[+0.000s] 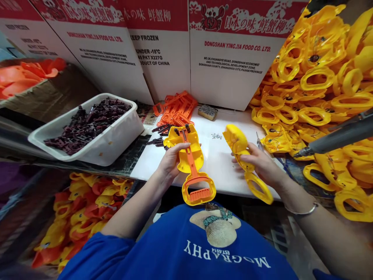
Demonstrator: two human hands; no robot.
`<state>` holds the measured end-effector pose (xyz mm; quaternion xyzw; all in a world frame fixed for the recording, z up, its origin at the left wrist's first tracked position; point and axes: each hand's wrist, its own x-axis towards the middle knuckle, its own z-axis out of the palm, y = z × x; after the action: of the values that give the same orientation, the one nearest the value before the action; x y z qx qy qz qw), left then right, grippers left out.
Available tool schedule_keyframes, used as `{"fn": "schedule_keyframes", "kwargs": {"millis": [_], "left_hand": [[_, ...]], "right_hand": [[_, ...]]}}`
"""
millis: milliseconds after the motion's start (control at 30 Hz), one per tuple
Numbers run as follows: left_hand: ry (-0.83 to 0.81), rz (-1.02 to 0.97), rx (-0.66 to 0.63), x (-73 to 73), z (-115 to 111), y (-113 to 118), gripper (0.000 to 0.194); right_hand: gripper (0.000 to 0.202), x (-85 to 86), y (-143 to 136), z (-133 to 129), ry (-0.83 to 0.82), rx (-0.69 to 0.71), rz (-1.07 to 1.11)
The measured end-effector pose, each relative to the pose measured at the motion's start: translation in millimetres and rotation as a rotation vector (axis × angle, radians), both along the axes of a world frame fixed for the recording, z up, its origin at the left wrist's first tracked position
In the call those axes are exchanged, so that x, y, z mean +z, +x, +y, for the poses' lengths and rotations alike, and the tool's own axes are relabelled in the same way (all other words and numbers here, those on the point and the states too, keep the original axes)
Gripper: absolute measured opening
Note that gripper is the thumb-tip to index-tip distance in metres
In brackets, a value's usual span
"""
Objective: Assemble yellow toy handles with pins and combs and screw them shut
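Yellow plastic fills both our hands: one half-shell [198,154], hollow side up, sits in our left hand [171,161] above the near edge of the white table [215,163], an orange lever [192,160] lying along its middle and handle. Our left thumb is clamped over its side, the tip at the lever; the other fingers are mostly hidden beneath. Our right hand [260,162] has thumb and fingers closed on a second half-shell [236,139], tilted edge-on, its loop handle hanging down, well apart from the first. Just beyond the first lie dark clips [156,142] and a heap of orange levers [182,109], with a small box [208,112] beside the heap. Loose screws [216,136] lie on the table between the shells. Leftward stands a white tub [116,138] of dark parts; rightward, a driver [335,137] points in before piled yellow shells [317,79]. Cartons [163,76] stand behind.
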<state>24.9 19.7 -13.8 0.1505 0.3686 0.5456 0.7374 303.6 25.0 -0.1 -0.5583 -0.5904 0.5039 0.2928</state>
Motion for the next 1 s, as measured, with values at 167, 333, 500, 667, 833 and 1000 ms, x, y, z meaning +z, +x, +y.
{"fn": "schedule_keyframes", "kwargs": {"millis": [167, 333, 500, 667, 833, 1000], "left_hand": [[-0.024, -0.08, -0.036, -6.9, -4, 17, 0.048], [0.024, -0.299, -0.153, -12.5, -15, 37, 0.067], [0.105, -0.389, -0.193, -21.5, -27, 40, 0.102], [0.037, -0.43, -0.198, -30.0, -28, 44, 0.081], [-0.063, -0.429, -0.214, -34.3, -29, 47, 0.065], [-0.007, -0.493, -0.316, -37.9, -35, 51, 0.07]], "right_hand": [[0.056, 14.5, 2, -13, -0.301, -0.051, 0.517], [0.06, 2.6, -4, -16, -0.333, -0.048, 0.555], [0.066, -5.7, -11, -18, -0.321, -0.018, 0.549], [0.071, -5.1, -14, -20, -0.326, -0.003, 0.556], [0.07, -7.0, -8, -19, -0.382, -0.041, 0.591], [0.067, -8.0, -11, -21, -0.341, -0.035, 0.655]]}}
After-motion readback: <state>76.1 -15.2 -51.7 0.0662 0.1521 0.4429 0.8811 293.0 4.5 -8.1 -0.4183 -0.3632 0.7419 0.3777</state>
